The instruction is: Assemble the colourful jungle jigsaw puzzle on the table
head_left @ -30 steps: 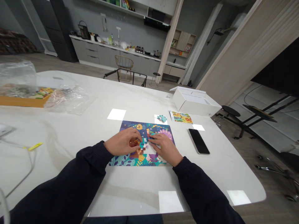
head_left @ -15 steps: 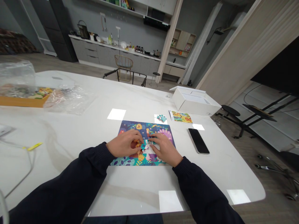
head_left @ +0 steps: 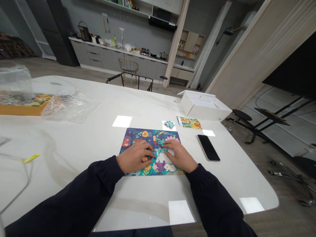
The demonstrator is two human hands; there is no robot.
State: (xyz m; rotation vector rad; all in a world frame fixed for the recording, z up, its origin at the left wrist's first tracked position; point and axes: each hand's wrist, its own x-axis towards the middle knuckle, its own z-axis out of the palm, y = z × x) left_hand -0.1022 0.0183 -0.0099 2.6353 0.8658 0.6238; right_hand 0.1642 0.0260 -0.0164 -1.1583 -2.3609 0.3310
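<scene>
A colourful jigsaw puzzle (head_left: 161,167) with animals, flowers and a dark blue sky lies on the white table in front of me. My left hand (head_left: 136,156) rests over its middle left, fingers curved down and thumb apart, touching the picture. On the right side, my right hand (head_left: 181,155) has its fingers spread, with the tips on the puzzle near the white rabbits. No loose piece shows in either hand. Both palms hide parts of the picture. Behind the puzzle sits a small pile of teal puzzle pieces (head_left: 169,124).
A black phone (head_left: 208,147) lies to the right. Beyond it are a picture card (head_left: 190,122) and an open white box (head_left: 203,107). At far left, an orange box (head_left: 22,110) of pieces stands beside crumpled clear plastic (head_left: 67,105). A cable with a yellow tag (head_left: 32,158) lies nearer.
The teal and white piece between my hands is no longer seen loose. My hands have moved slightly right, and the white rabbits now show between them.
</scene>
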